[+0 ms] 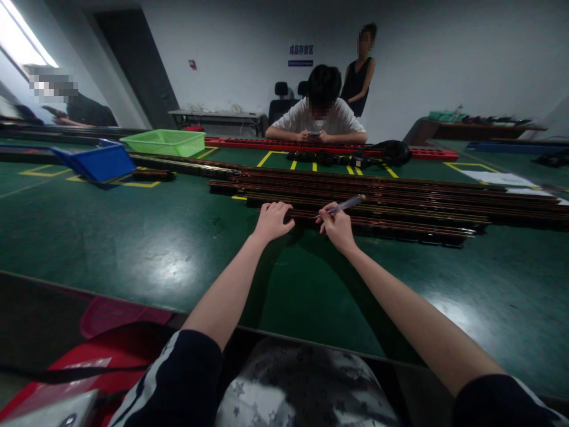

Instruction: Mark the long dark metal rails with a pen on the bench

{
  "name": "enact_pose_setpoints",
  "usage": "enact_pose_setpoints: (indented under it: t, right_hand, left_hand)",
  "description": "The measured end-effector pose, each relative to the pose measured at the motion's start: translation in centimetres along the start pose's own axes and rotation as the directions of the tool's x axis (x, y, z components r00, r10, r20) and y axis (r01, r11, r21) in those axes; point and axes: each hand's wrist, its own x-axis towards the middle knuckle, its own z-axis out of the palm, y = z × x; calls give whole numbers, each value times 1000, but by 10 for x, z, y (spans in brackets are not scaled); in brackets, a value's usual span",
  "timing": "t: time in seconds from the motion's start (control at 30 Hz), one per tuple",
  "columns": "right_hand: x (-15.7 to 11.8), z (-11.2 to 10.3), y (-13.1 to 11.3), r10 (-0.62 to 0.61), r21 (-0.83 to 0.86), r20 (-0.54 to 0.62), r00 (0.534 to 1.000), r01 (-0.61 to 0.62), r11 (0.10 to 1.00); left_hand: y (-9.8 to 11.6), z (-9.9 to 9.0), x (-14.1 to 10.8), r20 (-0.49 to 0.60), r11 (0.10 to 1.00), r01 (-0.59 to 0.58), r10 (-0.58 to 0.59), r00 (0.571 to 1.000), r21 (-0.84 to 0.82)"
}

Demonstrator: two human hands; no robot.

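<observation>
Left hand (272, 222) over dark strips (413, 231), probably bracing; can't tell finger closure. Right hand's (339, 229) fingers pinch pen-like tool (349, 203), likely for tip control.

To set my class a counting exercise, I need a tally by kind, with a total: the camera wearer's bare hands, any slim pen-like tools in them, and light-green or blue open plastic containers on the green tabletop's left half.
Bare hands (left hand, right hand): 2
Slim pen-like tool with translucent handle: 1
Light-green open plastic basket: 1
Blue open plastic bin: 1
Total: 5
</observation>
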Motion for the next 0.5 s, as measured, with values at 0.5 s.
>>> enact_pose_setpoints:
  t: [0.5]
  right_hand:
    - [-2,-1,-4,-1,-20,-3,1000,1,1000]
  left_hand:
    - [3,2,0,-29,999,21,-20,999,27]
